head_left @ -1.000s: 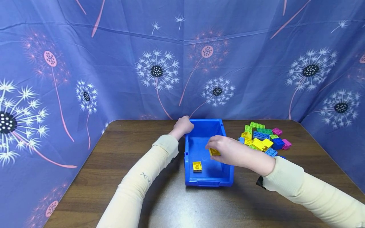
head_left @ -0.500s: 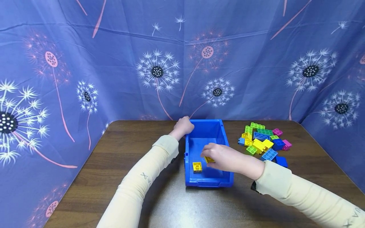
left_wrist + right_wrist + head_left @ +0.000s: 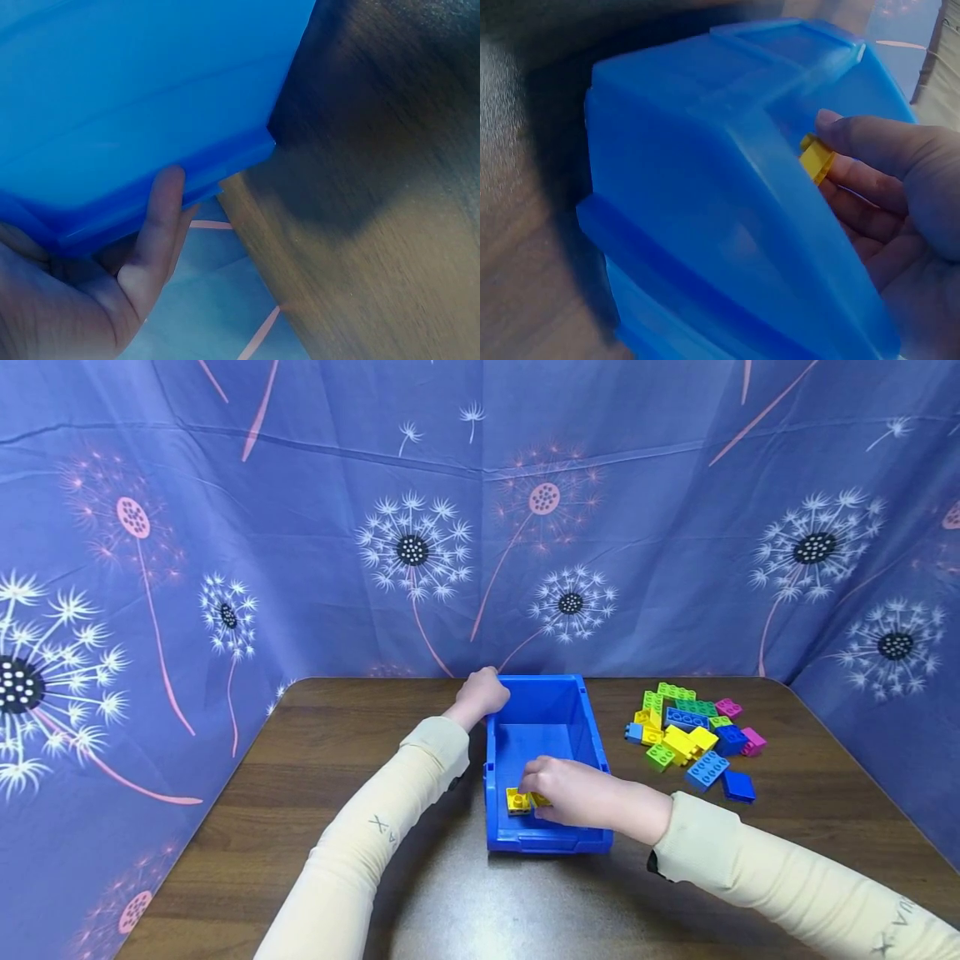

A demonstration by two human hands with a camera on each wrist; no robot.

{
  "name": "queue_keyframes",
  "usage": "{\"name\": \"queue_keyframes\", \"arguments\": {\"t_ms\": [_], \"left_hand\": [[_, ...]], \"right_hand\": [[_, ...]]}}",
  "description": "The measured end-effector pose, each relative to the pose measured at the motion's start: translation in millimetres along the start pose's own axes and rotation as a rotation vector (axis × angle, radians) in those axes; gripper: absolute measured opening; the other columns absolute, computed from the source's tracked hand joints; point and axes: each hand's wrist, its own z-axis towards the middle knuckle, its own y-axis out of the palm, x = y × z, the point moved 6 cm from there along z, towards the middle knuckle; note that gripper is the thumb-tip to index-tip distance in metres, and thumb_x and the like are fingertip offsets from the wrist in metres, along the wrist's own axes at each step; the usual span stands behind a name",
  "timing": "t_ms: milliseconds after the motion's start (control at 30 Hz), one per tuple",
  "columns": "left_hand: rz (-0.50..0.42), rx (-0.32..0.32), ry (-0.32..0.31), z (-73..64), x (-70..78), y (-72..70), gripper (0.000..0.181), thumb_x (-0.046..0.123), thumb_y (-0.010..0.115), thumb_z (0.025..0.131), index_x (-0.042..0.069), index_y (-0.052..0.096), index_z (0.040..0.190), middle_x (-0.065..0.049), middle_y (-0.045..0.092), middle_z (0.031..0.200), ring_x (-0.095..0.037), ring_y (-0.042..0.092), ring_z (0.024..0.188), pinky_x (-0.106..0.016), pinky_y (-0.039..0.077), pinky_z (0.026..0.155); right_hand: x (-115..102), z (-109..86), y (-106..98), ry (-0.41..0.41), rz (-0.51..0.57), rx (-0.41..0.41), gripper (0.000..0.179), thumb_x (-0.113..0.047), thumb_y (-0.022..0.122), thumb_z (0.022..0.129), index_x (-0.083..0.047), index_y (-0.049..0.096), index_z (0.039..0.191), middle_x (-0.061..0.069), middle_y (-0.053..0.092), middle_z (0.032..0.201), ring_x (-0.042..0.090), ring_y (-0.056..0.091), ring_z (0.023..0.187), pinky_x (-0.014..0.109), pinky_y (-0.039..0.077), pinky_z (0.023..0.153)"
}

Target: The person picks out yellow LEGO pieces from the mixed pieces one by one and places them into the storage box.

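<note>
Yellow brick (image 3: 819, 159) sits pinched between thumb and fingers of the right hand (image 3: 566, 789), which are parted only by the piece they hold, low inside the blue bin (image 3: 551, 843) near its front end. A second yellow brick (image 3: 517, 802) lies on the bin's floor just beside it; whether the two touch, or the held one has met the floor, I cannot tell. Setting it down well likely calls for lowering it level until the floor bears it, then easing thumb and fingers apart without nudging its neighbour. Farther back, the left hand (image 3: 482, 691) grips the left rim, which should help steady the bin. Beyond the right wall, a loose pile of bricks (image 3: 682, 735) spreads over the wooden table (image 3: 337, 760).
</note>
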Motion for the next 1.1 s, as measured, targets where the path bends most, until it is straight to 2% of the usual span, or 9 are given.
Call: {"name": "queue_keyframes", "arguments": {"t_ms": [233, 567, 767, 1000, 1100], "left_hand": [[-0.01, -0.004, 0.0, 0.1, -0.8, 1.0, 0.044, 0.02, 0.049, 0.092, 0.004, 0.047, 0.134, -0.017, 0.06, 0.113, -0.022, 0.063, 0.054, -0.039, 0.058, 0.057], [0.014, 0.003, 0.015, -0.2, 0.0, -1.2, 0.041, 0.02, 0.048, 0.092, 0.004, 0.049, 0.13, -0.017, 0.062, 0.109, -0.026, 0.068, 0.061, -0.033, 0.055, 0.048], [0.014, 0.0, 0.019, -1.7, 0.4, -1.6, 0.042, 0.021, 0.048, 0.093, 0.003, 0.048, 0.131, -0.017, 0.061, 0.111, -0.027, 0.068, 0.064, -0.034, 0.056, 0.051], [0.006, 0.003, 0.015, -3.6, 1.1, -2.3, 0.043, 0.021, 0.048, 0.093, 0.004, 0.047, 0.132, -0.017, 0.06, 0.112, -0.022, 0.063, 0.057, -0.038, 0.058, 0.058], [0.021, 0.012, 0.018, -3.2, 1.5, -2.7, 0.042, 0.02, 0.048, 0.092, 0.004, 0.049, 0.131, -0.016, 0.062, 0.11, -0.024, 0.066, 0.059, -0.036, 0.057, 0.055]], "right_hand": [[-0.8, 1.3, 9.3, -0.012, 0.013, -0.017, 0.027, -0.014, 0.075, 0.079, -0.008, 0.071, 0.105, 0.005, 0.067, 0.101, 0.018, 0.065, 0.093, 0.029, 0.056, 0.079], [0.5, 5.2, 18.3, -0.009, 0.02, -0.049, 0.026, -0.013, 0.076, 0.078, -0.009, 0.072, 0.103, 0.004, 0.068, 0.098, 0.016, 0.066, 0.089, 0.027, 0.056, 0.078], [2.6, 8.3, 21.5, 0.013, 0.011, -0.071, 0.027, -0.017, 0.079, 0.076, -0.01, 0.073, 0.102, 0.003, 0.068, 0.095, 0.014, 0.066, 0.086, 0.026, 0.057, 0.076], [3.0, 10.3, 23.1, -0.002, 0.001, -0.049, 0.029, -0.019, 0.079, 0.075, -0.011, 0.073, 0.102, 0.003, 0.068, 0.096, 0.014, 0.067, 0.086, 0.026, 0.057, 0.075], [2.3, 10.9, 23.8, -0.004, 0.003, -0.041, 0.027, -0.017, 0.079, 0.076, -0.01, 0.073, 0.102, 0.004, 0.067, 0.096, 0.014, 0.066, 0.085, 0.026, 0.057, 0.075]]}}
